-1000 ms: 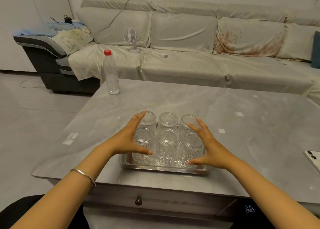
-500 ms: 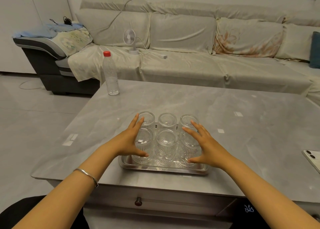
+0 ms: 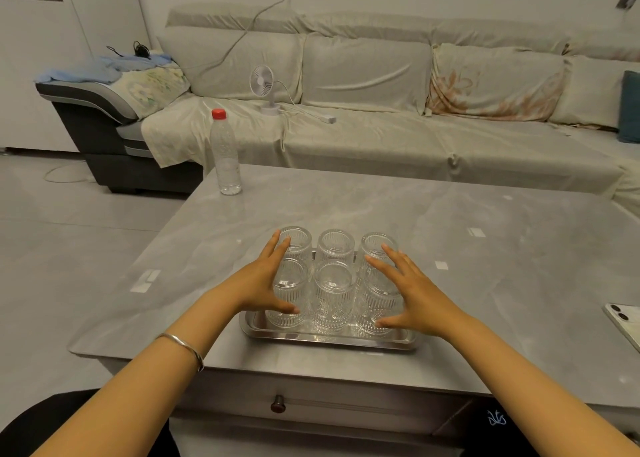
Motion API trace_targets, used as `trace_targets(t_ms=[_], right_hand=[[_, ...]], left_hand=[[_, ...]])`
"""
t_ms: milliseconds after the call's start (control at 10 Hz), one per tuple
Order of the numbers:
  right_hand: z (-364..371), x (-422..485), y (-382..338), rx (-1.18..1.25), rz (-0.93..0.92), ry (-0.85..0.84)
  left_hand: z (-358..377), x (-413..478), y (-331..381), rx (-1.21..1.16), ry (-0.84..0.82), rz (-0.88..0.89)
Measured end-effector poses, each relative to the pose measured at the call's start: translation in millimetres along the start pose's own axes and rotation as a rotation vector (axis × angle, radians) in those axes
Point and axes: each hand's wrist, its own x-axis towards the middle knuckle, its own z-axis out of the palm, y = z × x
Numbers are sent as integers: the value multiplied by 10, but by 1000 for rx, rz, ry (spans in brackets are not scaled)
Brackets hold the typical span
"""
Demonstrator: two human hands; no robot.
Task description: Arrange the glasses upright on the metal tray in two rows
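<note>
Glasses stood in two rows of three on the metal tray (image 3: 329,339), which sat at the near edge of the grey worktop (image 3: 485,283), at about 6 o'clock from its middle. All six were clear and ribbed. The back row held the far-left glass (image 3: 297,243), the far-middle glass (image 3: 336,246) and the far-right glass (image 3: 375,245); the front row held the near-left glass (image 3: 289,299), the near-middle glass (image 3: 333,297) and the near-right glass (image 3: 375,304). The glasses stood close together, neighbours touching or nearly so.

The left hand (image 3: 261,283) lay against the 9 o'clock side of the group, its fingers (image 3: 277,250) spread and open, reaching up along the far-left glass while the thumb pressed low on the near-left glass. The right hand (image 3: 415,295) mirrored it at the 3 o'clock side, fingers spread and open over the near-right and far-right glasses, thumb low near the tray's front rim. Neither hand was wrapped around a glass. A silver bangle (image 3: 183,347) circled the left wrist.

At 11 o'clock on the worktop stood a plastic bottle (image 3: 225,155) with a red cap, well apart from the tray. A phone (image 3: 625,321) lay at the 3 o'clock edge. Beyond the worktop ran a sofa (image 3: 381,138) with a small fan (image 3: 263,86) on its seat.
</note>
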Motion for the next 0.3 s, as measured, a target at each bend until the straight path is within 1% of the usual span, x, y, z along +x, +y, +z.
trace_targets(t_ms=[100, 200, 300], right_hand=[[-15, -33, -27, 11, -11, -37], [-206, -61, -112, 67, -34, 9], [-798, -195, -442, 450, -112, 379]], left_hand=[[2, 2, -23, -5, 19, 16], [-26, -11, 10, -17, 12, -2], [-18, 0, 19, -22, 22, -44]])
